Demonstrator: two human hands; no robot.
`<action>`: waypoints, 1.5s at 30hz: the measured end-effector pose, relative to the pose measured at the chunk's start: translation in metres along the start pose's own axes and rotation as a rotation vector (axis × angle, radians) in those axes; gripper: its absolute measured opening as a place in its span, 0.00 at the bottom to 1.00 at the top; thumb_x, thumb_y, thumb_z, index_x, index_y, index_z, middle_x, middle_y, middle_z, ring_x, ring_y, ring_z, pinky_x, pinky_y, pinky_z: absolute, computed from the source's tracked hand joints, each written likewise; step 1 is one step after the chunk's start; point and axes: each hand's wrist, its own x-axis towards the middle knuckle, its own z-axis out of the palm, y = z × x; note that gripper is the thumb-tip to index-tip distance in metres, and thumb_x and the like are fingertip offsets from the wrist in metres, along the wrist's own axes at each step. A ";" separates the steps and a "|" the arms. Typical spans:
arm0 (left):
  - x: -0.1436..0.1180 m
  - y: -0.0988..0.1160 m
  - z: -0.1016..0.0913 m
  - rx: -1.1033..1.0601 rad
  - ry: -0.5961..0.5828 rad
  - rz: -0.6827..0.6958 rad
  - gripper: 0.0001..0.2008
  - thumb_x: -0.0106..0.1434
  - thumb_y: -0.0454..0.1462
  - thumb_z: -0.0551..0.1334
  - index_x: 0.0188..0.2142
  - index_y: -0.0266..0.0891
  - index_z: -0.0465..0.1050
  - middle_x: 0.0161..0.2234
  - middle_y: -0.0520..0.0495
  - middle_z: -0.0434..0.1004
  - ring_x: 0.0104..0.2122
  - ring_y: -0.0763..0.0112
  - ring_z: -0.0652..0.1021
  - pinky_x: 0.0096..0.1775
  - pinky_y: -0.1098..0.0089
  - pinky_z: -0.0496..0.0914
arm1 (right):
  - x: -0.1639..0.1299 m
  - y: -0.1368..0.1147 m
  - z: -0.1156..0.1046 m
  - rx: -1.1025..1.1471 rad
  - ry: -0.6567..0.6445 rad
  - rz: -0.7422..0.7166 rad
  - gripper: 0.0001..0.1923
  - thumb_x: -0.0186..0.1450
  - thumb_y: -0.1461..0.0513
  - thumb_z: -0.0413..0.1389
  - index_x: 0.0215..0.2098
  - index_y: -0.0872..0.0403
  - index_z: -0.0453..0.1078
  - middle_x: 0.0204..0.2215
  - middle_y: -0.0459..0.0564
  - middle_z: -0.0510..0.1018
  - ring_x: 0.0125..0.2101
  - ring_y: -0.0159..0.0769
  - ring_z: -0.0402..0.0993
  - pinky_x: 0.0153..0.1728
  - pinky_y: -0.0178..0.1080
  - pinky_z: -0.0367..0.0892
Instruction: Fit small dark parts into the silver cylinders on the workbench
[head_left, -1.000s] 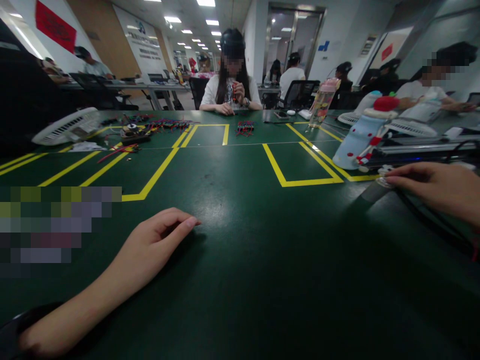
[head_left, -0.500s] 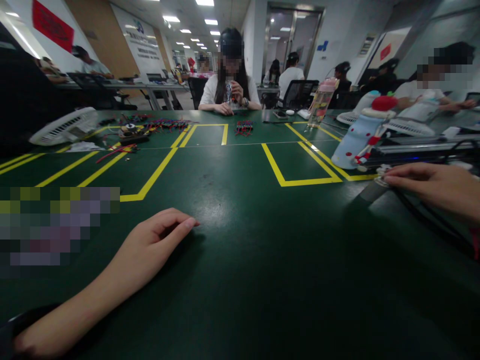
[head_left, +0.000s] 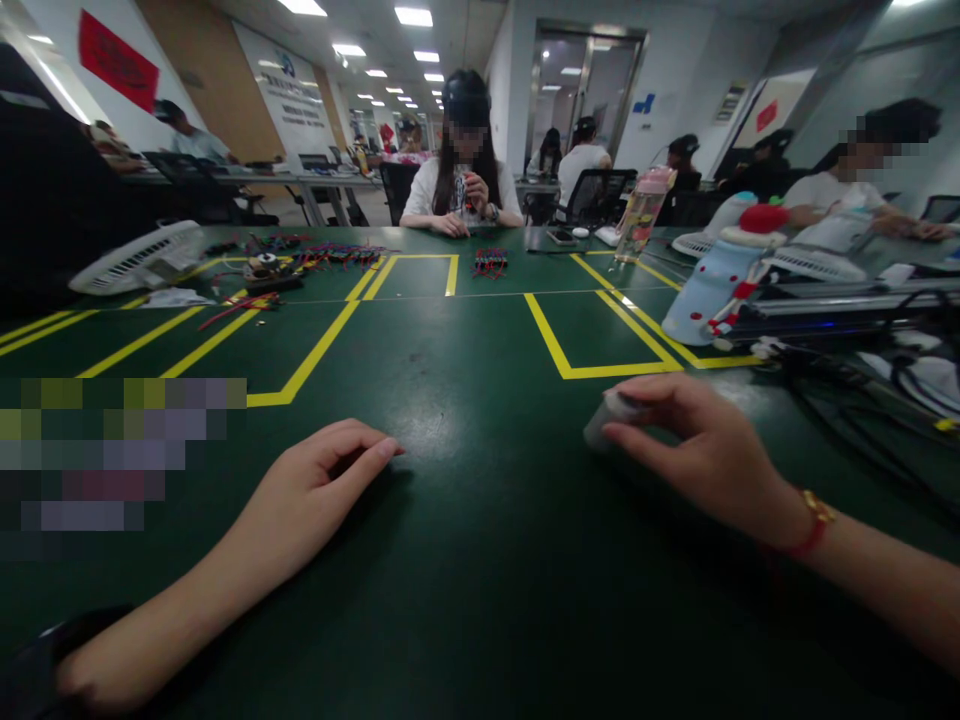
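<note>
My right hand point(head_left: 694, 440) is closed on a small grey cylinder point(head_left: 598, 432) with a paler end, gripped between thumb and fingers. The cylinder is tilted and slightly blurred, and part of it is hidden by the fingers. It is just above or on the green table point(head_left: 480, 600); I cannot tell which. My left hand point(head_left: 322, 475) lies on the table at left of centre. Its fingers are curled, the thumb tip meets the index finger, and nothing shows between them.
Yellow tape point(head_left: 626, 372) marks the table. At the right are a light blue bottle point(head_left: 697, 300) and black cables point(head_left: 847, 410). Red wires point(head_left: 238, 308) and a white fan point(head_left: 139, 262) are at the left. Across the table sits a person point(head_left: 465, 170), near a pink-lidded bottle point(head_left: 641, 220).
My right hand has carried the grey cylinder from beside the cables at the right toward the middle of the table. My left hand has stayed in place. The view has shifted slightly.
</note>
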 end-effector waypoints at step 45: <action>-0.002 0.012 -0.012 -0.034 -0.047 -0.064 0.18 0.65 0.50 0.55 0.40 0.42 0.77 0.36 0.49 0.77 0.35 0.64 0.76 0.37 0.68 0.68 | 0.014 0.058 -0.038 -0.294 0.123 0.382 0.25 0.54 0.51 0.61 0.45 0.54 0.68 0.37 0.53 0.76 0.31 0.38 0.72 0.32 0.41 0.68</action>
